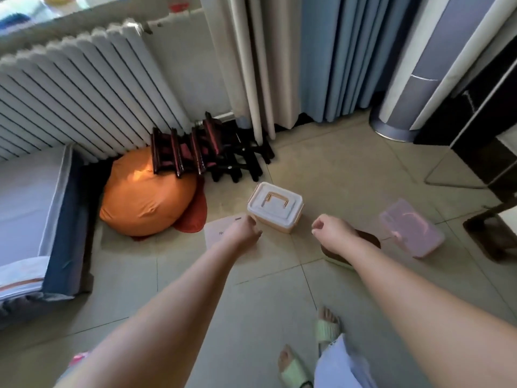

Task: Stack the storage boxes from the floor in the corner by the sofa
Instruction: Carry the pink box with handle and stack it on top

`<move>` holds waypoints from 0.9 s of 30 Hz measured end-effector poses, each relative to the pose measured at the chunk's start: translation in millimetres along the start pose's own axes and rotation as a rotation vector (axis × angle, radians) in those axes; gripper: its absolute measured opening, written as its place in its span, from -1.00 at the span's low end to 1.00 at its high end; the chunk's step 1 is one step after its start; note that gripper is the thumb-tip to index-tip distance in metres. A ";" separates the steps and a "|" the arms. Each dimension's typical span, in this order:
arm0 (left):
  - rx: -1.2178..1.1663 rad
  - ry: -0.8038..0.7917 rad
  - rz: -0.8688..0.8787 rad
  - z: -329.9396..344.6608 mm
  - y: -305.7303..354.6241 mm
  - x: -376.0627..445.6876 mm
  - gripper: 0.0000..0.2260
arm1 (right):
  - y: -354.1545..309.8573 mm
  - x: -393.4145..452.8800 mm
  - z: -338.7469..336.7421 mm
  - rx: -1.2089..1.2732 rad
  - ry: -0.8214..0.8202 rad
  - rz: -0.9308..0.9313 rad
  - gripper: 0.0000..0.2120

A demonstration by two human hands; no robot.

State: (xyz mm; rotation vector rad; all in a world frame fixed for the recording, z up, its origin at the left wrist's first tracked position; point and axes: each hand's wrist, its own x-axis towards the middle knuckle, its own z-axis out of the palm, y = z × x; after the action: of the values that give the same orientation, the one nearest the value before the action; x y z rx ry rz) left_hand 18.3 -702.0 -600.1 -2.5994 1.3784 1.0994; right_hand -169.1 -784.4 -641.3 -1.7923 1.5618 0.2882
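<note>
Tiled floor [265, 303], frame centre: white box [275, 207], rigid, likely light; grab sides. Left hand [243, 229], right hand [331, 229] loosely curled, empty.

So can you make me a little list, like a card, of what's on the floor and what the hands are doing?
white box: lid shut, handle flat, standing on the floor
pink box: see-through, to the right of the white box, apart from it
left hand: empty, fingers curled, just left of the white box
right hand: empty, fingers curled, just right of it
orange cushion: by the radiator
stacked yet: no
</note>
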 end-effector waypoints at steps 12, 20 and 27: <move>-0.050 -0.123 -0.177 12.8 -4.8 300.2 -0.57 | -19.0 279.2 36.2 0.092 -0.139 0.148 -0.75; 0.001 -0.159 -0.171 92.0 -51.2 496.1 -0.47 | 3.0 442.8 145.2 0.187 -0.144 0.301 -0.58; 0.007 -0.148 -0.211 167.6 -108.1 614.8 -0.31 | 32.8 532.5 233.6 0.376 -0.068 0.527 -0.42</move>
State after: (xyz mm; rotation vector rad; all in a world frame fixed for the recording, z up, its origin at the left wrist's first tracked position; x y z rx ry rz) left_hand 227.1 -1030.4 -1116.2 -2.5271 1.0498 1.2213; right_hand -6.1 -1040.8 -1138.1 -1.0610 1.8763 0.2747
